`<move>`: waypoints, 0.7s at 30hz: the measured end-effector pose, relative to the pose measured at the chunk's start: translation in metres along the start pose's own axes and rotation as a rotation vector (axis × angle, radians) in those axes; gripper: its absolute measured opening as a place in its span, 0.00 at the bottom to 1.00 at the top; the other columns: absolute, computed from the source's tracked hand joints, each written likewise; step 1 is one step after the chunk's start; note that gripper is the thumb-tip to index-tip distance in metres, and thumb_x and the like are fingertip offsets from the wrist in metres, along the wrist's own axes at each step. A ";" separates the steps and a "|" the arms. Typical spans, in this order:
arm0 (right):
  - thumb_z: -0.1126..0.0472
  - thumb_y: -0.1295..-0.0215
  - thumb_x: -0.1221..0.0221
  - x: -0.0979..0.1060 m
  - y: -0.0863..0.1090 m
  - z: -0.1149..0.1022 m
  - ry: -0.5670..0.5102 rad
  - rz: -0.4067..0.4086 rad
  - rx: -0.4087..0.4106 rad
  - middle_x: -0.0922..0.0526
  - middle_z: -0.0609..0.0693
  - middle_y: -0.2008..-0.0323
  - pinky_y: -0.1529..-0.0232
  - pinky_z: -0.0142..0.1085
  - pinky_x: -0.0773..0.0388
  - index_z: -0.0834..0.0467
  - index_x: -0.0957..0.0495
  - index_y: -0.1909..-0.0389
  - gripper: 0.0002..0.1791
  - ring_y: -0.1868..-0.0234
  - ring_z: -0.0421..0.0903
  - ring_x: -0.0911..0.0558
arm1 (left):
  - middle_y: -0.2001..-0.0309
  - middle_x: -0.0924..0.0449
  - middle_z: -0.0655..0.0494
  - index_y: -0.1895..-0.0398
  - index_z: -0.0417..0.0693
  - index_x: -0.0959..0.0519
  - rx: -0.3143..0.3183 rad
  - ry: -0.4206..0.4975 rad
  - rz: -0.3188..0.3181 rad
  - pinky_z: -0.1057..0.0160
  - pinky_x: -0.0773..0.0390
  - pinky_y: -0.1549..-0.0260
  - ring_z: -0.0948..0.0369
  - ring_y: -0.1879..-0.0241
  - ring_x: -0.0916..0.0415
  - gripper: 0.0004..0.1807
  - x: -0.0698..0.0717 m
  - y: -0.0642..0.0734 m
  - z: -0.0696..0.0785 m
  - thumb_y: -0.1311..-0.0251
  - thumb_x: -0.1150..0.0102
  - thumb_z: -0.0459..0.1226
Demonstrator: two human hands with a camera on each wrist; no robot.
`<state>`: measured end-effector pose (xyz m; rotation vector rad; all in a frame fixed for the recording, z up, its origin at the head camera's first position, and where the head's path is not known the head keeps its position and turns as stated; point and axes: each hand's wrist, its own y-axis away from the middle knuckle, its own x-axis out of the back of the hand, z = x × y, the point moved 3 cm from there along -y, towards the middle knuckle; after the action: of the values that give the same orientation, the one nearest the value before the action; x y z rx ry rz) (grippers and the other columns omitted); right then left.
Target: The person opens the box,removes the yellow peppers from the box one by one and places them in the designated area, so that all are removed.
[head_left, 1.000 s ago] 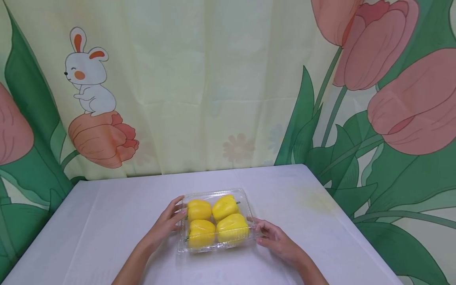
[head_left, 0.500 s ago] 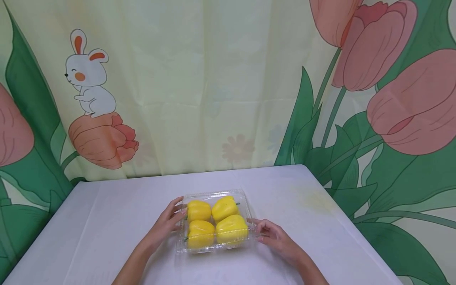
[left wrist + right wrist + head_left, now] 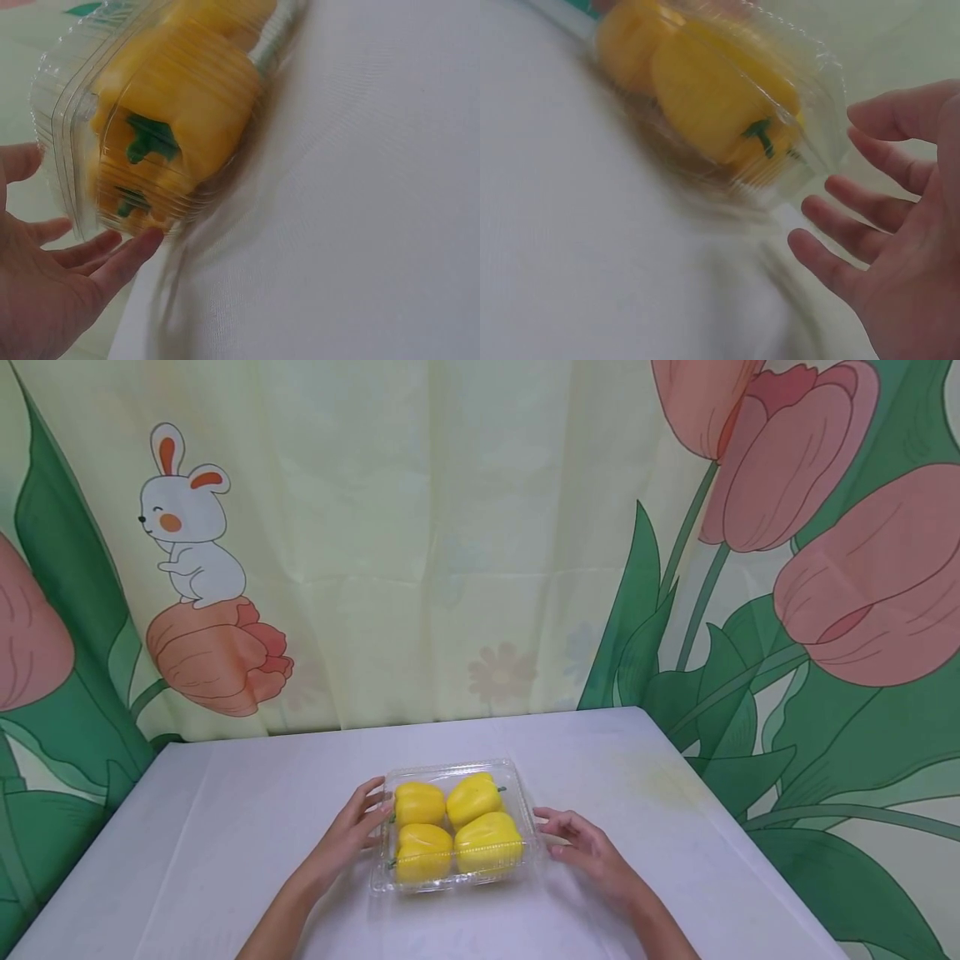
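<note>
Several yellow bell peppers (image 3: 488,842) sit inside a clear plastic clamshell box (image 3: 450,883) on the table. My left hand (image 3: 351,828) is at the box's left side with its fingers spread. In the left wrist view, the fingertips of that hand (image 3: 60,281) lie right at the ribbed wall, near a pepper (image 3: 202,97) with a green stem. On the other side, my right hand (image 3: 588,850) holds nothing. The right wrist view has that hand (image 3: 907,255) with separated fingers and a small gap to the box's corner, where another pepper (image 3: 720,90) shows.
A white cloth (image 3: 255,827) covers the table. Behind it hangs a pale curtain (image 3: 360,568) printed with tulips and a rabbit. The table's right edge slants away beyond my right hand.
My right hand has drawn back slightly to the right, off the box's side, and its fingers have straightened. The left hand and the box have stayed nearly still.
</note>
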<state>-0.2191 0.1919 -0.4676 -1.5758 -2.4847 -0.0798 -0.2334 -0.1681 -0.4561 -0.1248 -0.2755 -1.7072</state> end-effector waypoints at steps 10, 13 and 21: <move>0.67 0.31 0.47 0.007 0.000 -0.012 0.067 0.068 0.122 0.33 0.63 0.33 0.41 0.29 0.24 0.71 0.32 0.47 0.16 0.37 0.45 0.25 | 0.27 0.43 0.42 0.27 0.60 0.48 -0.002 -0.003 -0.012 0.50 0.21 0.46 0.43 0.31 0.38 0.34 0.003 0.004 -0.004 0.32 0.51 0.53; 0.64 0.33 0.43 0.004 -0.001 -0.015 0.110 0.084 0.099 0.31 0.58 0.33 0.39 0.34 0.25 0.65 0.29 0.47 0.16 0.37 0.46 0.25 | 0.27 0.43 0.42 0.27 0.60 0.48 -0.007 0.009 -0.022 0.50 0.21 0.46 0.43 0.31 0.38 0.34 0.005 0.006 -0.004 0.32 0.50 0.52; 0.59 0.38 0.36 -0.001 -0.007 -0.025 0.206 0.116 0.122 0.30 0.54 0.33 0.38 0.39 0.25 0.54 0.26 0.48 0.18 0.39 0.39 0.25 | 0.28 0.42 0.41 0.26 0.58 0.50 -0.031 0.042 -0.045 0.51 0.21 0.46 0.42 0.31 0.38 0.33 0.007 0.011 -0.005 0.30 0.50 0.48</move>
<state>-0.2214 0.1843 -0.4431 -1.5721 -2.1961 -0.0681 -0.2238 -0.1777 -0.4576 -0.1061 -0.2218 -1.7570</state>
